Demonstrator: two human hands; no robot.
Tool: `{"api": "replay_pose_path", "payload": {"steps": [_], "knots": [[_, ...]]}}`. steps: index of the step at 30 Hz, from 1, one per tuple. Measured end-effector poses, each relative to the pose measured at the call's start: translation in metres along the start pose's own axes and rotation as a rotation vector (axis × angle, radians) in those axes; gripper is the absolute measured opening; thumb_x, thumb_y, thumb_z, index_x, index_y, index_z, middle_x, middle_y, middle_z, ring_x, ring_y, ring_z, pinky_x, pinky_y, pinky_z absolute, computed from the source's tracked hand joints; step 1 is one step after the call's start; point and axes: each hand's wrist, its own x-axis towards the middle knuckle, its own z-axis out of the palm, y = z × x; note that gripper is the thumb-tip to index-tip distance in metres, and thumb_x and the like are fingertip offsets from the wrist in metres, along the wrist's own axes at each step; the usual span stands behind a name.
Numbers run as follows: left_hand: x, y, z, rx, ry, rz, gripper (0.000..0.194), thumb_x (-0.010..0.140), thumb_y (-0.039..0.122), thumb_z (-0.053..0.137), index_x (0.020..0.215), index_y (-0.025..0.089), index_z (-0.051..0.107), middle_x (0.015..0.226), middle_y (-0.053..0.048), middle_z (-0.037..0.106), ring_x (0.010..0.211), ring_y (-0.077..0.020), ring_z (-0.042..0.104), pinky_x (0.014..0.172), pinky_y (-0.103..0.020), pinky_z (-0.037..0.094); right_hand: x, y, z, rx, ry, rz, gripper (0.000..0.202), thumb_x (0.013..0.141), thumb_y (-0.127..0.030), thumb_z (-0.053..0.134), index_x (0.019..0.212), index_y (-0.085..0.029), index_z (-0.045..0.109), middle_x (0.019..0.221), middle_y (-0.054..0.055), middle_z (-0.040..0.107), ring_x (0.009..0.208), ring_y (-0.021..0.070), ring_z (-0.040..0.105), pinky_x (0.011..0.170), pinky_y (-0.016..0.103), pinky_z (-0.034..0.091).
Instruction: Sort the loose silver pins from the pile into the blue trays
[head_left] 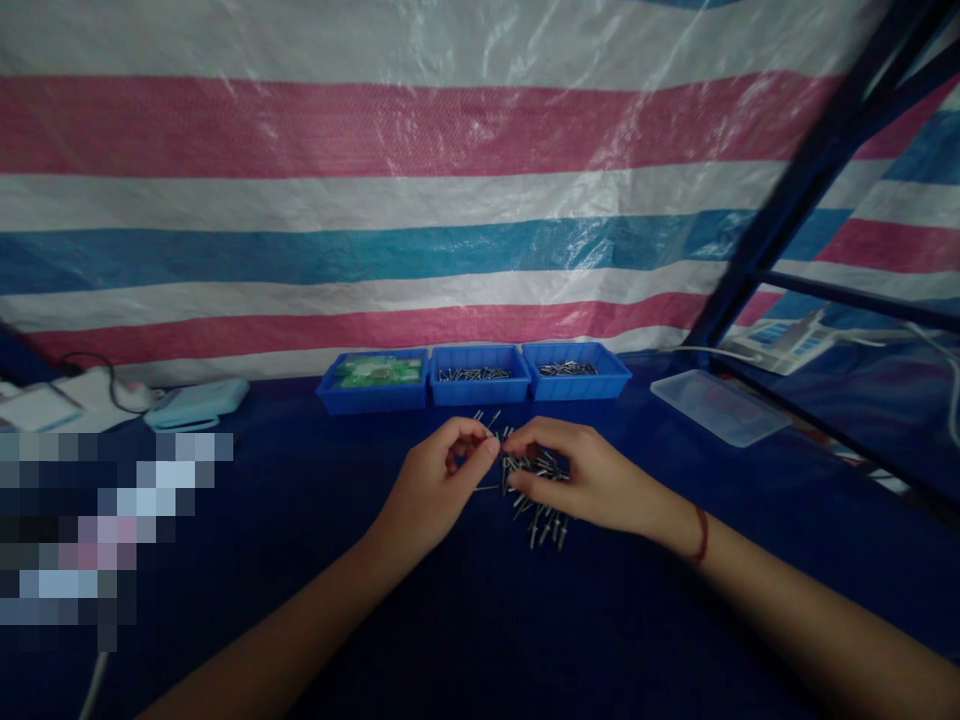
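Note:
A loose pile of thin metal rivet-like pieces (549, 525) lies on the dark blue table, partly under my fingers. My left hand (448, 478) is at the pile's left side, thumb and index finger pinched together; whatever is between the tips is too small to make out. Over the pile's right part, my right hand (581, 472) has its thumb and index finger apart, with pieces showing below and between them. Behind the hands stand three blue bins: the left bin (373, 402) holds green packets, while the middle bin (480, 396) and right bin (581, 388) hold small metal pieces.
A clear plastic lid (720, 405) lies at the right, near a blue metal frame (802, 215). At the far left are a light blue case (199, 403), a white device (97, 400) and cables. Striped sheeting (375, 130) hangs behind the table.

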Motion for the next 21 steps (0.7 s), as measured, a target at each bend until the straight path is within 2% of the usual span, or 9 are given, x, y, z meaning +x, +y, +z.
{"api": "replay_pose_path", "payload": {"steps": [2, 4, 7, 10, 16, 21], "knots": [[0.0, 0.004, 0.001, -0.166, 0.029, -0.053, 0.014, 0.082, 0.031, 0.055, 0.085, 0.017, 0.058, 0.077, 0.0, 0.062, 0.071, -0.0141, 0.059, 0.067, -0.027, 0.046, 0.0, -0.003, 0.001, 0.063, -0.019, 0.027, 0.015, 0.079, -0.027, 0.062, 0.09, -0.017, 0.065, 0.082, 0.003, 0.065, 0.073, 0.0128, 0.06, 0.066, 0.027, 0.047], [0.0, 0.006, 0.002, -0.273, 0.043, -0.087, 0.016, 0.08, 0.032, 0.056, 0.085, 0.017, 0.058, 0.078, 0.0, 0.063, 0.072, -0.0141, 0.06, 0.068, -0.027, 0.046, -0.001, -0.004, 0.002, 0.108, 0.018, 0.054, 0.013, 0.082, -0.027, 0.059, 0.087, -0.018, 0.066, 0.078, 0.002, 0.066, 0.069, 0.0121, 0.06, 0.062, 0.026, 0.047], [-0.001, 0.006, 0.005, -0.322, 0.039, -0.118, 0.018, 0.079, 0.034, 0.057, 0.085, 0.017, 0.06, 0.078, -0.001, 0.064, 0.073, -0.0145, 0.061, 0.068, -0.027, 0.046, 0.0, -0.003, 0.001, 0.122, 0.153, 0.076, 0.014, 0.083, -0.028, 0.057, 0.084, -0.019, 0.067, 0.077, 0.002, 0.067, 0.069, 0.0127, 0.06, 0.061, 0.027, 0.046], [-0.003, 0.004, 0.008, -0.308, -0.025, -0.139, 0.019, 0.078, 0.035, 0.058, 0.084, 0.017, 0.061, 0.074, -0.001, 0.062, 0.071, -0.0148, 0.06, 0.066, -0.027, 0.046, 0.0, -0.003, 0.0, 0.172, 0.258, 0.099, 0.011, 0.081, -0.028, 0.06, 0.083, -0.019, 0.067, 0.079, 0.003, 0.069, 0.071, 0.014, 0.061, 0.063, 0.029, 0.047], [-0.006, 0.001, 0.01, -0.332, -0.139, -0.127, 0.021, 0.083, 0.036, 0.053, 0.085, 0.016, 0.061, 0.078, -0.002, 0.062, 0.073, -0.0139, 0.058, 0.069, -0.027, 0.045, 0.0, -0.003, 0.003, 0.397, 0.234, 0.169, 0.012, 0.079, -0.028, 0.062, 0.085, -0.019, 0.066, 0.08, 0.004, 0.068, 0.069, 0.0148, 0.062, 0.062, 0.032, 0.049], [-0.007, 0.003, 0.012, -0.372, -0.161, -0.14, 0.025, 0.082, 0.037, 0.056, 0.095, 0.017, 0.061, 0.081, -0.002, 0.062, 0.074, -0.0144, 0.058, 0.067, -0.027, 0.045, -0.001, -0.005, 0.004, 0.42, 0.228, 0.187, 0.012, 0.078, -0.028, 0.062, 0.082, -0.018, 0.065, 0.078, 0.004, 0.067, 0.07, 0.0151, 0.061, 0.062, 0.032, 0.048]]}}
